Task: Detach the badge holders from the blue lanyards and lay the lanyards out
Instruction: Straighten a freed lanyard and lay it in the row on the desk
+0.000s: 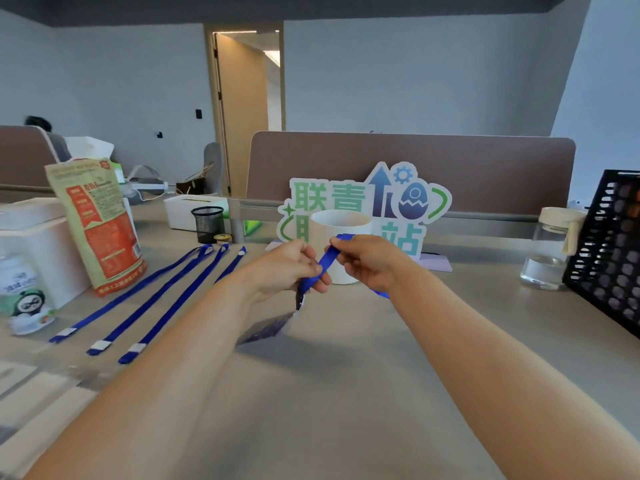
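Hands, two, bare, raised above the middle of the surface [346,393].
- Left hand [289,270]: fingers curled, thumb and fingertips pinching the lower stretch of a blue lanyard [326,260].
- Right hand [367,263]: fingers curled, pinching the same strap higher up, where it folds over the fingertips. A short length of strap also shows under the wrist.
- Badge holder [268,329]: hangs from the strap below the left hand, beside the left forearm. It is blurred, clear with a dark tint, and whether it touches the surface cannot be told.

Remaining items, left to right:
- Jar with a panda label [26,306], near left edge, in front of a white box [38,237].
- Printed paper bag [97,226], upright, beside the box.
- Three laid-out lanyards, flat on the surface, roughly parallel, running diagonally with white tabs at their near ends: first lanyard [130,294], second lanyard [159,298], third lanyard [173,315]. The far half of the third is partly hidden by the left arm.
- Black mesh pen cup [207,223] with a small round tin [221,238] just beside it, past the lanyards' far ends.
- White paper cup [341,221], directly behind the hands.
- Cut-out sign [381,199] in green and blue, behind the cup.
- Clear bottle [550,254] with a pale lid, on the right.
- Black perforated basket [609,251], at the right edge.
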The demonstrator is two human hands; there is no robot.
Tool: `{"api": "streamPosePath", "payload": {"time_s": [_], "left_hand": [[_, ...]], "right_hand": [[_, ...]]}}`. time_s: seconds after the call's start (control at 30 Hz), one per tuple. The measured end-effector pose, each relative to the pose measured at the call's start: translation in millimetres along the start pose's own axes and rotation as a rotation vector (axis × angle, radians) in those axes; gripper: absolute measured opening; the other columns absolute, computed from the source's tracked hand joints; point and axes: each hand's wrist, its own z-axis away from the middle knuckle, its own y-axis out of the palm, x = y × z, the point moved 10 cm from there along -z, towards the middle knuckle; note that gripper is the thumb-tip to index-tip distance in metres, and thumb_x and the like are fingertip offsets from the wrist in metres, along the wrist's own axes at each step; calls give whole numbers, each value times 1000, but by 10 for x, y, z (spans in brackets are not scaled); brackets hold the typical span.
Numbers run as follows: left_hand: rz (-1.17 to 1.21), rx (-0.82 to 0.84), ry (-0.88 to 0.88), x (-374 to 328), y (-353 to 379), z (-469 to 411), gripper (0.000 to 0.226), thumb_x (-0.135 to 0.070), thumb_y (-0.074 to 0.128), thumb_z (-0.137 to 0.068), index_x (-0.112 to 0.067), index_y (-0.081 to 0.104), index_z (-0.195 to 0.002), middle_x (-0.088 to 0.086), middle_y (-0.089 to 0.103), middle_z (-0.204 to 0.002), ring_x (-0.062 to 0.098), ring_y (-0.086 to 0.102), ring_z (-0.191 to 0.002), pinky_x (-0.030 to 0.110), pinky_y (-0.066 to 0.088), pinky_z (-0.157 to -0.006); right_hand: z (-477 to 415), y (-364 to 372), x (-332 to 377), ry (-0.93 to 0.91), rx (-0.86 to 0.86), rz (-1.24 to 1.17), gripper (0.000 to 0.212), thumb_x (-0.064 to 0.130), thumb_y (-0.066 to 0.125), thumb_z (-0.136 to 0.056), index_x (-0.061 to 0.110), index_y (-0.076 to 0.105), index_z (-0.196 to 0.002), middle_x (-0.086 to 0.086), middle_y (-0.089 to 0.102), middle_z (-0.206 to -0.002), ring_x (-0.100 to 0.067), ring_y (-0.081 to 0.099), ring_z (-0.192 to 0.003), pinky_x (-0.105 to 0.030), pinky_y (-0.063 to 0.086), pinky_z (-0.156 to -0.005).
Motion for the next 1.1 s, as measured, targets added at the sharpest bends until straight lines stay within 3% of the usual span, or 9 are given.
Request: {"api": "streamPosePath", "payload": {"time_s": [0.23,0.33,0.5,0.67,0.8,0.97,1.1], "left_hand": [[-57,16,38,-68,-395,465,11,-6,58,-88,-10,56,-98,-2,74,-85,11,70,-83,19,54,-74],[-191,29,5,-1,-530,658,15,-6,62,-86,-13,59,-98,-9,74,-83,10,70,-87,25,52,-86],[-223,-37,-53,85,-764,961,15,-7,61,-87,-18,61,-97,-11,74,-82,6,70,-81,24,52,-78],[-181,-69,-126,162,-910,1230,10,-10,54,-91,-16,58,-97,-8,74,-78,5,69,-75,19,54,-69],[-112,-133,-179,190,-1023,1391,14,-14,46,-96,-12,50,-110,-3,68,-61,17,69,-81,19,55,-63],[-216,-150,-222,270,-1078,1476,30,-17,48,-96,-2,46,-121,14,70,-90,12,71,-73,18,54,-60],[-192,-148,-270,520,-1066,1493,22,-17,47,-96,-8,47,-116,-2,68,-64,9,69,-68,21,53,-64]], "right_hand": [[56,624,457,-171,138,-107,10,8,60,-88,9,58,-79,-3,57,-73,-1,53,-45,-9,50,-54],[59,824,570,-197,133,-158,10,8,62,-87,8,57,-78,-4,57,-72,-1,53,-40,-9,48,-50],[51,1116,611,-217,124,-143,20,12,64,-86,11,53,-70,2,58,-51,-1,49,-37,-10,46,-44],[-8,1363,469,-203,125,-71,21,18,62,-88,11,53,-71,0,51,-52,-3,45,-40,-12,41,-41],[-31,1552,464,-202,159,-106,15,17,63,-88,10,57,-76,1,55,-54,-1,48,-35,-12,43,-41],[-57,1728,458,-243,179,-61,17,17,64,-88,10,55,-74,2,57,-52,-1,48,-35,-13,42,-41],[-135,1792,197,-194,183,-20,19,18,64,-87,12,54,-73,1,58,-57,0,49,-35,-12,42,-41]]}}
